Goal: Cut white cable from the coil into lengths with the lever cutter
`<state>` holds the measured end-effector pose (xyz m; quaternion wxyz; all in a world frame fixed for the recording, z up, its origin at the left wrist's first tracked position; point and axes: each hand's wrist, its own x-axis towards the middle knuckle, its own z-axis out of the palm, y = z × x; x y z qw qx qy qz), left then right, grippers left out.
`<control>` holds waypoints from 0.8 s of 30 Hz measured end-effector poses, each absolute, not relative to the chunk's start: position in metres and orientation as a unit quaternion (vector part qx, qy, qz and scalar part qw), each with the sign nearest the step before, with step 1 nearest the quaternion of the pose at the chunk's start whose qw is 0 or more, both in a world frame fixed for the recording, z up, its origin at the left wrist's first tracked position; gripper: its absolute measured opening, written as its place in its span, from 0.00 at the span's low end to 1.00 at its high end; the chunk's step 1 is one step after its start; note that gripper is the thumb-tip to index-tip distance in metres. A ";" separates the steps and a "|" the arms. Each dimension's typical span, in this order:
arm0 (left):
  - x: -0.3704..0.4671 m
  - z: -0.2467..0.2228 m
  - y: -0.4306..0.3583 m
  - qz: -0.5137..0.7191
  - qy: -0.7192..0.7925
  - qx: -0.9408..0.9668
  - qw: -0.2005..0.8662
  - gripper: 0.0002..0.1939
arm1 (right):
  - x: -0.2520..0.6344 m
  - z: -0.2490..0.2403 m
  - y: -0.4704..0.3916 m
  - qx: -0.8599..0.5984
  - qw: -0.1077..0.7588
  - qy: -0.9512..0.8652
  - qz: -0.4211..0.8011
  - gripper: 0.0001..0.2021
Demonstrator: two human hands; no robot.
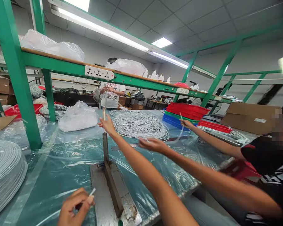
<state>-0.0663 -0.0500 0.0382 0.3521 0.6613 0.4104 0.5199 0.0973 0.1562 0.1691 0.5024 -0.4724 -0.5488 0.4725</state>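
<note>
At the bottom, my left hand [75, 205] pinches the end of a thin white cable [92, 191], beside a metal cutter base [99, 194]. Its upright metal lever [105, 147] rises from the base. My right hand [107, 125] reaches forward near the top of that lever, fingers apart, touching or close to the lever's worn tip [104, 113]; nothing is held in it. Behind it lies a wide coil of white cables [141, 124].
A co-worker at the right stretches both arms over the table, one hand [187, 124] holding a white cable. Stacked red trays [187, 110] stand behind. A big cable roll [4, 175] sits at the left, a plastic bag [77, 117] near the green post [23, 78]. Another person [112, 94] stands beyond.
</note>
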 end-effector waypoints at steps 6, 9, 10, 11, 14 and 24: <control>-0.060 0.101 -0.049 0.638 0.412 0.445 0.474 0.24 | 0.097 0.127 0.034 -0.327 0.283 -0.732 0.526 0.25; -0.040 0.130 -0.055 0.657 0.339 0.371 0.562 0.24 | 0.089 0.098 -0.021 -0.243 0.213 -0.791 0.518 0.17; -0.033 0.136 -0.056 0.655 0.320 0.367 0.578 0.24 | 0.086 0.091 -0.034 -0.230 0.213 -0.788 0.530 0.13; -0.027 0.140 -0.058 0.652 0.312 0.372 0.583 0.24 | 0.084 0.086 -0.044 -0.219 0.215 -0.774 0.554 0.16; -0.020 0.138 -0.060 0.594 0.342 0.489 0.539 0.19 | 0.091 0.086 -0.058 -0.220 0.272 -0.693 0.631 0.30; -0.090 0.062 -0.044 0.180 0.464 0.847 0.187 0.17 | 0.287 0.113 -0.027 -0.392 0.724 -0.325 0.466 0.19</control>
